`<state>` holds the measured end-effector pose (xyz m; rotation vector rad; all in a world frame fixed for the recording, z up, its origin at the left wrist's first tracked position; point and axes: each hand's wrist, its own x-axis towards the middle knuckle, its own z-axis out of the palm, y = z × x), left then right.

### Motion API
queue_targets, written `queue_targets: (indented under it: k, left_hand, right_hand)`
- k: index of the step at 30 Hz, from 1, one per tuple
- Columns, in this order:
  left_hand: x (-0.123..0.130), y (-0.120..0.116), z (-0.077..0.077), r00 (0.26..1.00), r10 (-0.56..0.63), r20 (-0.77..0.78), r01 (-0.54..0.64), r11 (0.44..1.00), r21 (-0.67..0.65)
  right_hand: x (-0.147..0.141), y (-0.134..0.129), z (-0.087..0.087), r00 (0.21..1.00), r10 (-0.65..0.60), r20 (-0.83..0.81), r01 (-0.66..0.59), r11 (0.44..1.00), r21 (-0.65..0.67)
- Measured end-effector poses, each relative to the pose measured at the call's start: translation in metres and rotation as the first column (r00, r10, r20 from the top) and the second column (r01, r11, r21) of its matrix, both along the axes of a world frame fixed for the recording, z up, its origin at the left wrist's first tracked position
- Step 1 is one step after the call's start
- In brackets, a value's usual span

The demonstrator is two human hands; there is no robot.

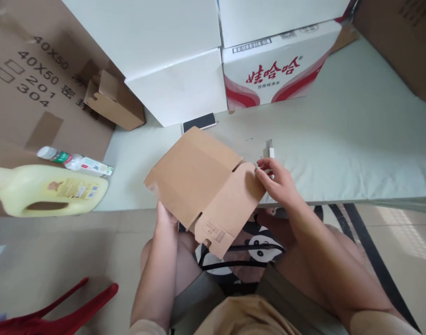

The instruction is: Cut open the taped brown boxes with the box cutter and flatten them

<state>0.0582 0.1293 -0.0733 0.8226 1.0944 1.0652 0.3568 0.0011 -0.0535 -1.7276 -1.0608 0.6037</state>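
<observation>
A flattened brown cardboard box (195, 172) is held tilted over the table's front edge and my lap. Its slotted end flap, with a small printed label (215, 231), points toward me. My left hand (166, 216) grips the box at its near left edge, with the fingers hidden beneath the cardboard. At the flap's right edge is my right hand (276, 179), its fingers loosely bent and apart, the thumb against or just beside the cardboard. Just beyond that hand lies a small white tool (270, 148) with a metal end, which looks like a utility knife.
A folded small carton (120, 102) stands at left by a large printed carton (49, 107). Nearby lie a clear bottle (75, 160) and a yellow jug (52, 190). White boxes (178, 88) line the back, with a dark-topped slim device (199, 122) before them on the green-covered table (342, 153).
</observation>
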Motion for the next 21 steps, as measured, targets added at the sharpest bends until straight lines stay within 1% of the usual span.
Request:
queue_targets:
  k: [2, 3, 4, 6, 7, 9, 11, 13, 15, 17, 19, 20, 21]
  left_hand:
    - [0.003, 0.002, 0.006, 0.997, -0.014, 0.079, 0.023, 0.993, -0.119]
    - [0.005, 0.002, 0.007, 0.994, -0.004, 0.112, 0.022, 0.987, -0.159]
    - [0.007, 0.003, 0.008, 0.992, 0.006, 0.129, 0.016, 0.986, -0.168]
    - [0.011, 0.002, 0.007, 0.992, 0.004, 0.128, 0.016, 0.987, -0.159]
    - [0.012, 0.002, 0.007, 0.993, 0.001, 0.117, 0.017, 0.989, -0.150]
    - [0.013, 0.001, 0.006, 0.995, 0.024, 0.095, -0.012, 0.992, -0.122]
    - [0.013, 0.000, 0.007, 0.992, 0.083, 0.092, -0.074, 0.993, -0.093]
    - [0.010, 0.001, 0.009, 0.987, 0.126, 0.101, -0.117, 0.990, -0.083]
    - [0.007, 0.005, 0.012, 0.976, 0.169, 0.137, -0.156, 0.983, -0.101]
    - [0.003, 0.011, 0.014, 0.947, 0.253, 0.197, -0.237, 0.967, -0.097]
    - [-0.002, 0.018, 0.013, 0.915, 0.318, 0.249, -0.310, 0.948, -0.072]
    - [-0.004, 0.020, 0.012, 0.912, 0.321, 0.256, -0.315, 0.947, -0.065]
    - [-0.006, 0.022, 0.011, 0.920, 0.302, 0.251, -0.294, 0.953, -0.069]
  right_hand:
    - [0.003, 0.000, -0.003, 0.999, -0.015, -0.031, 0.015, 1.000, -0.019]
    - [0.005, 0.001, -0.005, 0.997, -0.014, -0.072, 0.012, 0.999, -0.033]
    - [0.005, 0.001, -0.006, 0.991, 0.000, -0.137, -0.007, 0.999, -0.051]
    - [0.003, 0.000, -0.008, 0.946, 0.051, -0.321, -0.081, 0.994, -0.079]
    - [0.000, -0.001, -0.009, 0.906, 0.077, -0.416, -0.117, 0.990, -0.073]
    - [-0.011, -0.002, -0.012, 0.823, 0.103, -0.559, -0.144, 0.989, -0.029]
    - [-0.025, -0.002, -0.014, 0.772, 0.142, -0.620, -0.155, 0.987, 0.033]
    - [-0.038, -0.001, -0.015, 0.743, 0.193, -0.641, -0.185, 0.979, 0.081]
    - [-0.047, -0.001, -0.014, 0.718, 0.202, -0.666, -0.193, 0.977, 0.089]
    - [-0.050, -0.001, -0.012, 0.694, 0.136, -0.707, -0.130, 0.990, 0.062]
    - [-0.047, -0.003, -0.008, 0.660, 0.025, -0.751, -0.009, 1.000, 0.026]
    - [-0.043, -0.006, -0.006, 0.641, -0.034, -0.767, 0.068, 0.998, 0.013]
    - [-0.038, -0.011, -0.003, 0.623, -0.091, -0.777, 0.151, 0.989, 0.005]
